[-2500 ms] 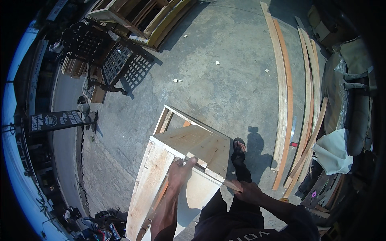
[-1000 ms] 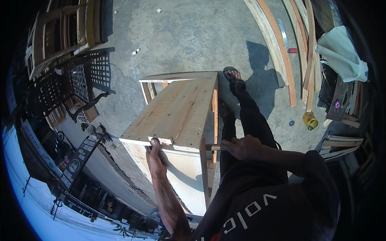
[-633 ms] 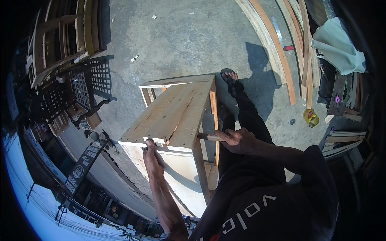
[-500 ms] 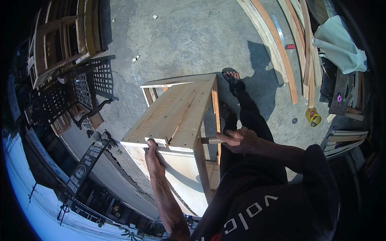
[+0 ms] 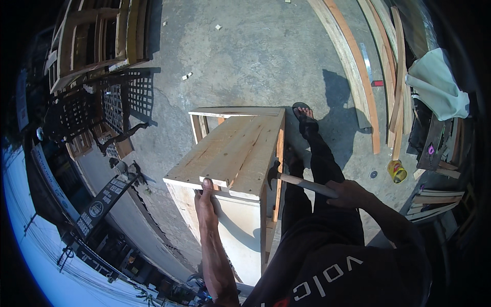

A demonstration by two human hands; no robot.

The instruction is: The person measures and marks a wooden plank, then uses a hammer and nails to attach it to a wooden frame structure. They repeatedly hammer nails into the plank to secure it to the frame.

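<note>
Currently | right hand (image 5: 349, 194) gripping one hammer (image 5: 302, 182) | left hand (image 5: 205, 200) clasping edge of one wooden box (image 5: 232, 148) | one yellow can (image 5: 397, 171)

R grip (image 5: 345, 194) has hammer (image 5: 307, 185) w/ head nr wood cabinet (image 5: 235, 148), L grip (image 5: 205, 203) at cabinet's top edge.

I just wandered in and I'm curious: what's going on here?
A person has both hands at work around a wooden box. The left hand is at its top edge, thumb against the end of a board. The right hand grips a hammer by its handle, with the head beside the box's right side; whether they touch is unclear. Long planks lie on the concrete to the right, a yellow tin nearby.
</note>
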